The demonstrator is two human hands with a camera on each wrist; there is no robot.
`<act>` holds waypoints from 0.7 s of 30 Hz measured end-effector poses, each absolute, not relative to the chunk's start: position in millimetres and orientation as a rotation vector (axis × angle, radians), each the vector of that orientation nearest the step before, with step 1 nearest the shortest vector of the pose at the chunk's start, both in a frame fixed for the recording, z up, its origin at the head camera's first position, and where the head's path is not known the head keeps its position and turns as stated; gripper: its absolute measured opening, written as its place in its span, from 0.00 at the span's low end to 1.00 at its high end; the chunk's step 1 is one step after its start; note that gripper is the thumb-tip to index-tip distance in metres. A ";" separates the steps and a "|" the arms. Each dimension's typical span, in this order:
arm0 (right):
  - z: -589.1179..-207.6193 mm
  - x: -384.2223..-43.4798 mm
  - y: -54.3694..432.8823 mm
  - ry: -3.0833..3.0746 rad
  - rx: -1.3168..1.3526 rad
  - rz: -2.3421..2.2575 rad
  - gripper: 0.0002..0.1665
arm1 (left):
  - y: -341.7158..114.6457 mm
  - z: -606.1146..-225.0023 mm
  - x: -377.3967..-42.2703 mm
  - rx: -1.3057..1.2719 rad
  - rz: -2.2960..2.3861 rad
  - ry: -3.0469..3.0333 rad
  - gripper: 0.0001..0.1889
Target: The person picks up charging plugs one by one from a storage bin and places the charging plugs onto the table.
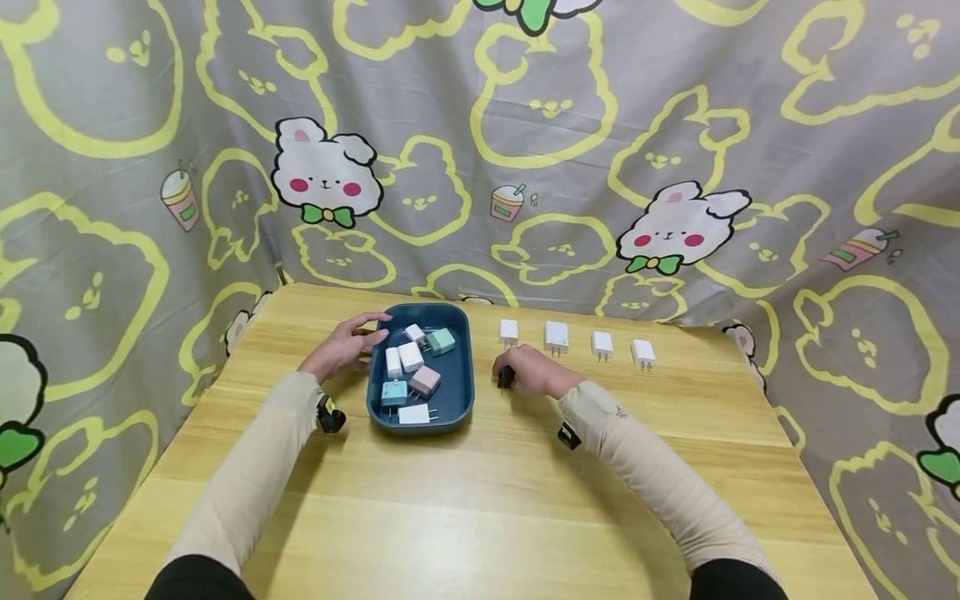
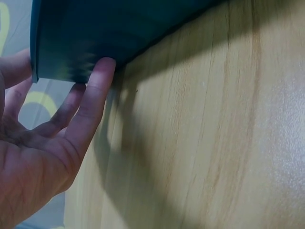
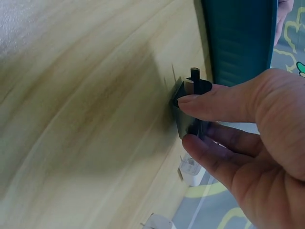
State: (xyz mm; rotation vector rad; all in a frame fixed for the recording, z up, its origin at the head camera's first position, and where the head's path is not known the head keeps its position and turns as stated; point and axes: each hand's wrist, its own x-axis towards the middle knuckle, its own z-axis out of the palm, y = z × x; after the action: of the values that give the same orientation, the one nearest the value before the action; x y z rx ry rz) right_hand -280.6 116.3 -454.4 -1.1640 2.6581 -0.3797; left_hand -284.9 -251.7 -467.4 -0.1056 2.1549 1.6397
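Right hand (image 1: 528,371): pinched a black two-pin charger (image 1: 506,377) low over the wood-grained desk (image 1: 480,517), right of the dark blue rounded-rectangular tray (image 1: 453,387).
Left hand (image 1: 347,347): fingers spread, touching the tray's left side.
Charger risk: a fingertip slip could have dropped it.
Row risk: a low sweep might have knocked the four white blocky chargers (image 1: 556,335).
Tray risk: an uneven push could have slid it.

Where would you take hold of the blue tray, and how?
I'd hold the tray by both long side walls, probably coming from left and right: it's longer than wide, with raised walls to press. The left hand touches the left wall. Plugs lie loose inside, so keep it level.
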 end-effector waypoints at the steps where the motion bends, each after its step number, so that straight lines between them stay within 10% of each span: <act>1: -455.3 -280.6 116.4 2.657 -1.163 -0.384 0.26 | -252.0 -468.0 -284.8 -0.102 1.646 2.152 0.26; 21: -429.7 -277.6 116.0 2.622 -1.050 -0.287 0.33 | -251.4 -472.7 -286.0 -0.107 1.644 2.172 0.26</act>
State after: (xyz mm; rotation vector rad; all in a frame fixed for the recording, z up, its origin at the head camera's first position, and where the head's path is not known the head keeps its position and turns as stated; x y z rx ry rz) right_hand -277.6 116.0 -429.7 -1.0498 2.6222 -0.2866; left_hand -286.0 -251.4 -472.7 -0.1067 2.1719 1.6439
